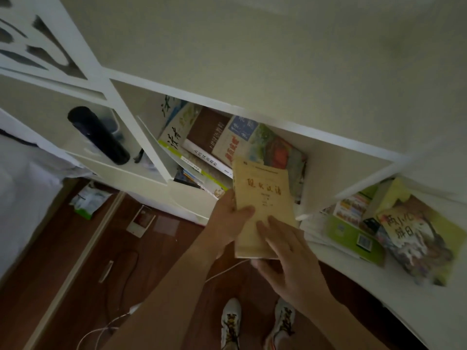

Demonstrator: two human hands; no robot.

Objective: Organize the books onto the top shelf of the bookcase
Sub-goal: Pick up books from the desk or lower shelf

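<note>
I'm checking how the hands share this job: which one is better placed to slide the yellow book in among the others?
Probably the left hand: it grips the yellow book by its edge, thumb across the cover. The right hand only lays fingers on the lower cover, so it can steady or push.

Dim, flat indoor light, soft throughout.
Brightest on the pale wall (278,59) far and right; darkest over the wooden floor (63,286) near left. No hard shadows, no glare. Strong wide-angle bending of the bookcase (252,111) lines toward the edges. Smeared, blurry detail on the books at right (404,233) and the corners.
</note>
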